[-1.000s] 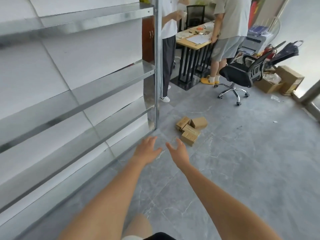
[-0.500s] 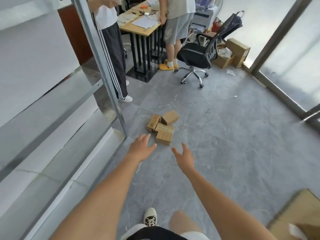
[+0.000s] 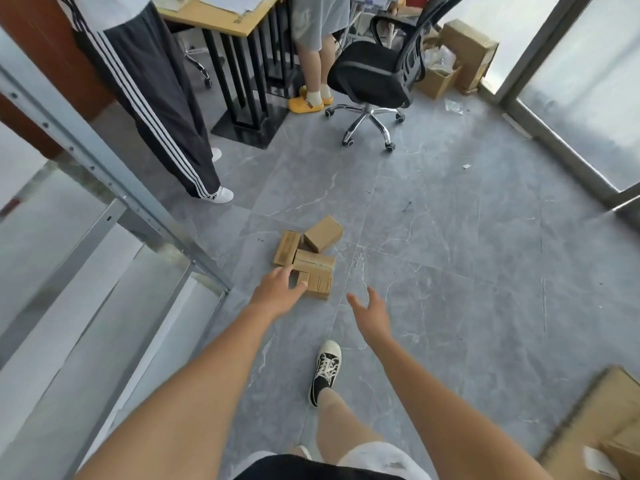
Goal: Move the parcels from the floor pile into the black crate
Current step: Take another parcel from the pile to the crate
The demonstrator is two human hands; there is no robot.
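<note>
Here, parcels (image 3: pixel 310 259) just ahead, left hand (image 3: pixel 277 289) spread, perhaps touching one, right hand (image 3: pixel 370 311) spread, apart.

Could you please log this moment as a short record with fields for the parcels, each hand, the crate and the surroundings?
parcels: four small cardboard parcels piled on the grey floor
left hand: left hand open, reaching over the nearest parcel; contact unclear
right hand: right hand open, holding nothing
black crate: not in view
surroundings: metal shelving on the left, office chair beyond the pile
</note>
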